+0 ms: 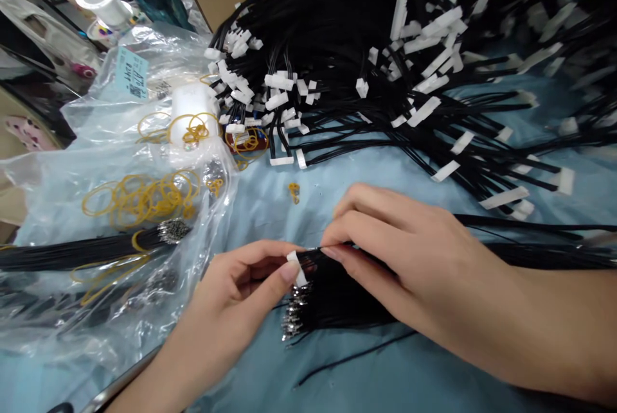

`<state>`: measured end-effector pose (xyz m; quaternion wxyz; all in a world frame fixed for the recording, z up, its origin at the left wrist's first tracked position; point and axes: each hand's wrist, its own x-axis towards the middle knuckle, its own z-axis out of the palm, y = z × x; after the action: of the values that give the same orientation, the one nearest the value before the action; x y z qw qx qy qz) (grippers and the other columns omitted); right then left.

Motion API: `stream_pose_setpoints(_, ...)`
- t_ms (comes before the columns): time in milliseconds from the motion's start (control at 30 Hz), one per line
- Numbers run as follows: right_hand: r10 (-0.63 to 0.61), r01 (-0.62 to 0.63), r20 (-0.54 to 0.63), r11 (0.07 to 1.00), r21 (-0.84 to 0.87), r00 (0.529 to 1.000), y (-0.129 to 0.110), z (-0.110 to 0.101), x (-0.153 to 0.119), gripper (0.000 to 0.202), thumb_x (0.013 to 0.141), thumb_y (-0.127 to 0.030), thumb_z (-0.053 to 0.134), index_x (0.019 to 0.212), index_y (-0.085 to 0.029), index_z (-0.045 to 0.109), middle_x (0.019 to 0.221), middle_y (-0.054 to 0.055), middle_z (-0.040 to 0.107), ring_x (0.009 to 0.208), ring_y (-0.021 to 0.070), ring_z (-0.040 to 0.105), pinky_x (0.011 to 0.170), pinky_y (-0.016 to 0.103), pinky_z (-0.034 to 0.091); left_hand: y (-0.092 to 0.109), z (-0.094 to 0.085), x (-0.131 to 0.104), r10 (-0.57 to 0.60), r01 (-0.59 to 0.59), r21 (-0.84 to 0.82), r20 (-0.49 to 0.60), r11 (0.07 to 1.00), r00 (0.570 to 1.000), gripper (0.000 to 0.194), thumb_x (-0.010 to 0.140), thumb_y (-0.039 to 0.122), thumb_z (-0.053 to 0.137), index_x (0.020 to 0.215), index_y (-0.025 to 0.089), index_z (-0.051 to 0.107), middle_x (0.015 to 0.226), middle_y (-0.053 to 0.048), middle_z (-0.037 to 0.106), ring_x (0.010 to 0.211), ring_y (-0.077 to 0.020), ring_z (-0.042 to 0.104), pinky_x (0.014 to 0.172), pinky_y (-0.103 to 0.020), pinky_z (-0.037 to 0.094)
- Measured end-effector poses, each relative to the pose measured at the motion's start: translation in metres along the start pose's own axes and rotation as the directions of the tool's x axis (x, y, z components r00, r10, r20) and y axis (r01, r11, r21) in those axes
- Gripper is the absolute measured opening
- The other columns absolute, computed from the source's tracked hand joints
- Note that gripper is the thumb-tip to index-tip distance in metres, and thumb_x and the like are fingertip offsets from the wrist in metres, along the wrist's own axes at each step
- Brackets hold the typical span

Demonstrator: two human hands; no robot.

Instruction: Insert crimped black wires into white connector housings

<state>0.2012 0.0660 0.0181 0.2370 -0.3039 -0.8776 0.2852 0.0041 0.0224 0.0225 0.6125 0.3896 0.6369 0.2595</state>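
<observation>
Between the thumb and fingers of my left hand is a small white connector, tilted, with dark wires leading off its right side. My right hand pinches a black wire just right of the connector, thumb and index finger together. Under both hands lies a thick bundle of black wires, its silvery metal terminals fanned out at the left end beside my left thumb. One loose black wire runs below the bundle on the blue cloth.
Black cables with white connectors pile across the back. At left, clear plastic bags lie with yellow rubber bands and another terminal-ended wire bundle. A white spool stands back left; scissors lie near my left forearm.
</observation>
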Motion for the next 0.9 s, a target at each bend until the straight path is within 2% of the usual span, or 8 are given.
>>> stream_pose_setpoints(100,-0.074,0.074,0.051,0.997,-0.008,0.996,-0.001,0.002,-0.004,0.02,0.085,-0.001,0.046,0.091,-0.011,0.061,0.08,0.003,0.052,0.071,0.0131,0.044,0.061,0.027,0.035,0.001,0.0,0.0,-0.024,0.024,-0.023,0.013,0.999,1.0,0.015,0.08,0.03,0.068,0.094,0.03,0.075,0.082,0.005,0.077,0.073,-0.0073,0.066,0.065,-0.01,0.05)
stream_pose_setpoints(200,-0.062,0.062,0.121,0.998,0.0,0.991,0.001,0.009,-0.006,0.02,0.085,0.001,0.047,0.093,-0.011,0.06,0.079,0.001,0.051,0.07,0.0125,0.043,0.062,0.027,0.035,0.001,0.001,-0.001,-0.021,0.021,-0.021,0.01,1.0,1.0,0.015,0.079,0.029,0.069,0.092,0.03,0.076,0.079,0.006,0.077,0.073,-0.0075,0.065,0.065,-0.01,0.05)
stream_pose_setpoints(300,-0.055,0.054,0.126,0.998,0.01,0.991,0.004,0.014,-0.005,0.019,0.084,0.004,0.047,0.087,-0.011,0.059,0.08,0.001,0.05,0.071,0.0119,0.044,0.063,0.027,0.035,0.0,0.001,-0.001,-0.008,0.008,-0.004,0.0,1.0,1.0,0.015,0.078,0.027,0.07,0.092,0.031,0.076,0.08,0.006,0.077,0.074,-0.0081,0.066,0.065,-0.011,0.05)
stream_pose_setpoints(533,-0.067,0.064,0.178,0.998,0.022,0.982,0.004,0.01,-0.004,0.017,0.083,0.003,0.049,0.086,-0.011,0.058,0.081,0.001,0.05,0.071,0.0121,0.044,0.062,0.027,0.036,0.001,0.001,-0.001,0.013,-0.013,0.004,0.006,1.0,1.0,0.015,0.079,0.027,0.07,0.091,0.032,0.076,0.08,0.006,0.077,0.073,-0.0072,0.066,0.065,-0.01,0.05)
stream_pose_setpoints(767,-0.151,0.156,0.165,0.988,-0.015,0.975,0.004,0.009,0.0,0.017,0.085,0.001,0.045,0.08,-0.01,0.057,0.076,0.001,0.048,0.069,0.0119,0.039,0.061,0.026,0.035,0.0,0.001,-0.002,-0.008,0.007,0.028,0.043,1.0,0.999,0.016,0.079,0.031,0.069,0.093,0.03,0.076,0.082,0.005,0.077,0.077,-0.0097,0.067,0.067,-0.012,0.051)
stream_pose_setpoints(900,-0.194,0.197,0.116,0.98,-0.017,0.974,0.005,0.014,0.003,0.022,0.088,-0.001,0.041,0.076,-0.009,0.057,0.076,0.004,0.05,0.069,0.0118,0.04,0.061,0.024,0.035,-0.002,0.001,-0.004,-0.001,0.001,0.051,0.012,0.999,1.0,0.017,0.078,0.033,0.069,0.092,0.027,0.076,0.081,0.003,0.077,0.075,-0.0119,0.068,0.067,-0.015,0.053)
